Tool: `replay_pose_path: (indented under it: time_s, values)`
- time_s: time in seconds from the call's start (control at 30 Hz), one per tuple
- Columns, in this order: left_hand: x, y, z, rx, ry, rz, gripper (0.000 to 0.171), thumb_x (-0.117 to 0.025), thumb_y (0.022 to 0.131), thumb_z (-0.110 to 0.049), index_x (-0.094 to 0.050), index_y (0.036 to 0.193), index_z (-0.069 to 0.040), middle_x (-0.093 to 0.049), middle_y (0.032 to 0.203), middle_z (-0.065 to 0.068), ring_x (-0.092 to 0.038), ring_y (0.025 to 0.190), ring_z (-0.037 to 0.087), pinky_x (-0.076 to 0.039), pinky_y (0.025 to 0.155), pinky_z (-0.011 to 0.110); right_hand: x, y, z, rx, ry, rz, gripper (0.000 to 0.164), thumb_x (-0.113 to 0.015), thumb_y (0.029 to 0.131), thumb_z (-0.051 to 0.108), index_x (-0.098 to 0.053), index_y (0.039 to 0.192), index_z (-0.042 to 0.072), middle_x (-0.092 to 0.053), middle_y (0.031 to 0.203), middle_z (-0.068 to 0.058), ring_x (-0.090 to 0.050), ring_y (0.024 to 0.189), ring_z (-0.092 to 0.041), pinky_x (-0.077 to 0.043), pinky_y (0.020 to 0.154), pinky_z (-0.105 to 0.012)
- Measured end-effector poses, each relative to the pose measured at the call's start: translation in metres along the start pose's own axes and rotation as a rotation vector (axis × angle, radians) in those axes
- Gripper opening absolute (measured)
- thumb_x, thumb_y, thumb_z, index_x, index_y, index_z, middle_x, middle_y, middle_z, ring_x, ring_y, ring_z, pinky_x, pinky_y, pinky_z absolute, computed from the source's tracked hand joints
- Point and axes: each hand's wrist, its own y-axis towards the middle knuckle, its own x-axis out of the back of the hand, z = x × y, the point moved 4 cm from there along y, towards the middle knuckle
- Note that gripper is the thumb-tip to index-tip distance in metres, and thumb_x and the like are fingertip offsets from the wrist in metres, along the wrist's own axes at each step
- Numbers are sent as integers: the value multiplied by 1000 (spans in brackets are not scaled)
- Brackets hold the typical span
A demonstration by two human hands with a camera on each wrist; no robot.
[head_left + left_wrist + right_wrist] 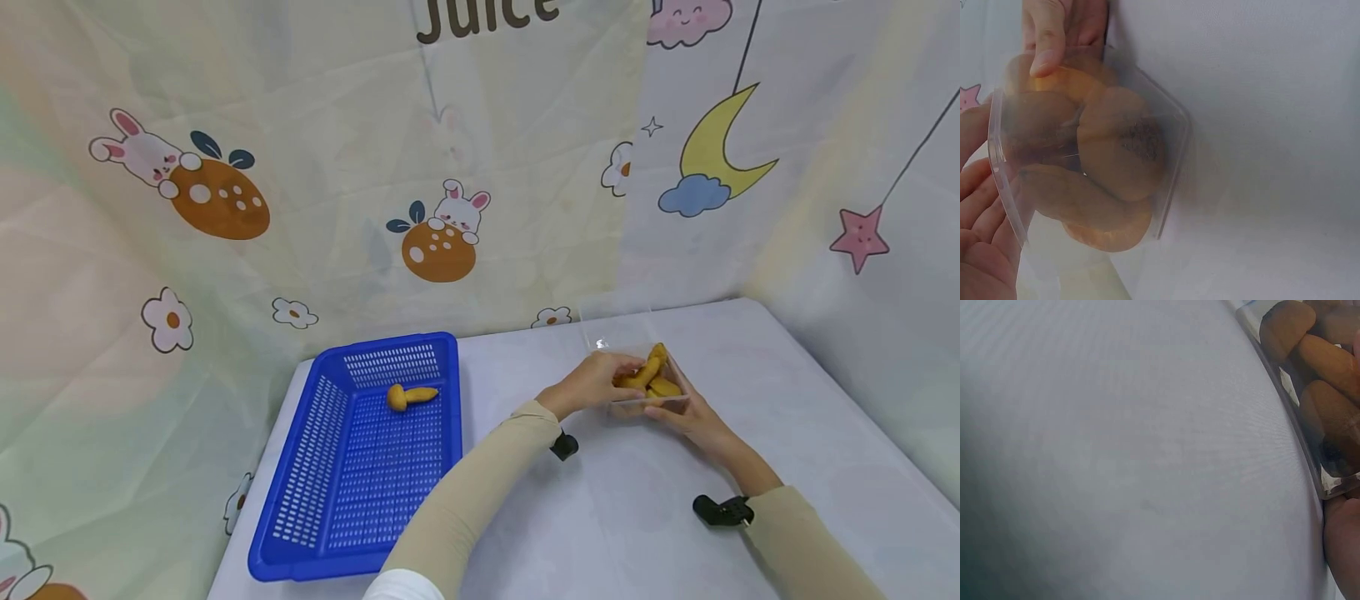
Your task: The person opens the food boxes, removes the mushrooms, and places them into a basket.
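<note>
A clear plastic box (626, 410) holds several yellow-brown mushrooms (1119, 144), seen through its wall in both wrist views. My right hand (697, 425) grips its right side, the thumb (1049, 44) laid against the near wall. From the left, my left hand (596, 385) reaches over the rim, fingers and thumb around a mushroom (654, 362) that sticks up out of the box; the fingertips are partly hidden. One more mushroom (411, 397), with a round cap and a stem, lies in the blue plastic basket (452, 417) on the left.
A white cloth covers the table (622, 517). Behind it hangs a printed curtain (337, 208) with rabbits, flowers and a moon. The box's transparent lid (617, 329) stands raised at the back. Black wrist devices (722, 510) sit by both forearms.
</note>
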Motion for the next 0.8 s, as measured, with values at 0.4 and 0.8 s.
replay_pose_path:
  time_s: [0.4,0.8]
  values:
    - [0,0,-2,-13,32,2,51,-70,95,-23,-56,140,-2,-62,135,6,-61,112,3,-42,87,4,-1,-1,0,-12,28,12,102,-66,97,11,11,157,41,-1,163,-24,-7,143,-54,-13,105,-78]
    - [0,4,-5,-1,173,63,56,-71,94,-27,-53,143,-4,-62,135,4,-56,104,0,-39,84,5,1,-1,0,-51,-44,-4,100,-65,99,20,15,157,37,-3,162,-28,-38,125,-47,-39,99,-56]
